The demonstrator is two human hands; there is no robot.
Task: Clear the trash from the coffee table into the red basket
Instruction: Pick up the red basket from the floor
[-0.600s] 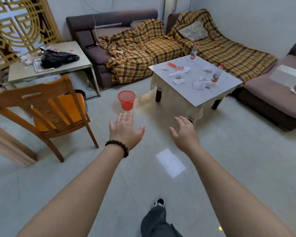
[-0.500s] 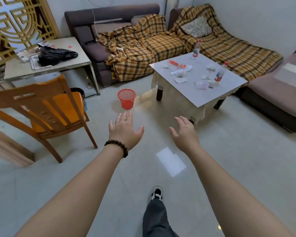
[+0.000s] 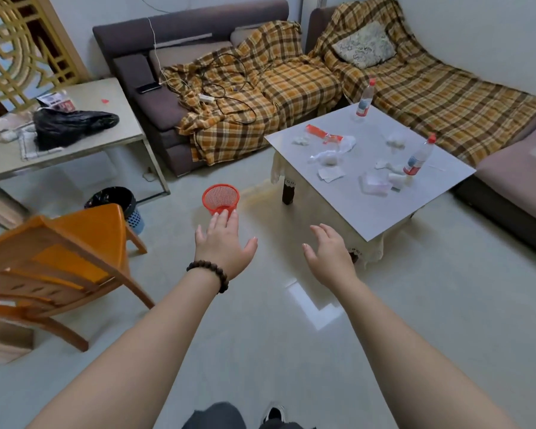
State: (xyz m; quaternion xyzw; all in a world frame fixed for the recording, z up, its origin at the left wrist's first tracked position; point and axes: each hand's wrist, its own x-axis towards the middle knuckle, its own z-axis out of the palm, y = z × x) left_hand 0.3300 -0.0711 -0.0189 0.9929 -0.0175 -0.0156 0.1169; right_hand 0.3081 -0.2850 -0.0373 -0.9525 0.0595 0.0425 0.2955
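A small red mesh basket point(image 3: 220, 198) stands on the floor left of the white coffee table point(image 3: 381, 209). On the table lie crumpled tissues point(image 3: 328, 157), an orange wrapper point(image 3: 324, 135), a clear plastic bag point(image 3: 373, 184) and two plastic bottles, one at the far corner point(image 3: 365, 100) and one on the right point(image 3: 417, 156). My left hand point(image 3: 225, 246), with a bead bracelet at the wrist, is stretched out open just in front of the basket. My right hand point(image 3: 330, 255) is open near the table's front corner. Both hold nothing.
A wooden chair point(image 3: 59, 267) stands close at the left. Behind it are a dark bin point(image 3: 118, 202) and a side table point(image 3: 75, 144) with a black bag. Sofas with plaid blankets point(image 3: 260, 88) line the back and right.
The view has come closer to the basket and coffee table. My left hand now reaches the basket's near edge in the picture. Both hands stay open.
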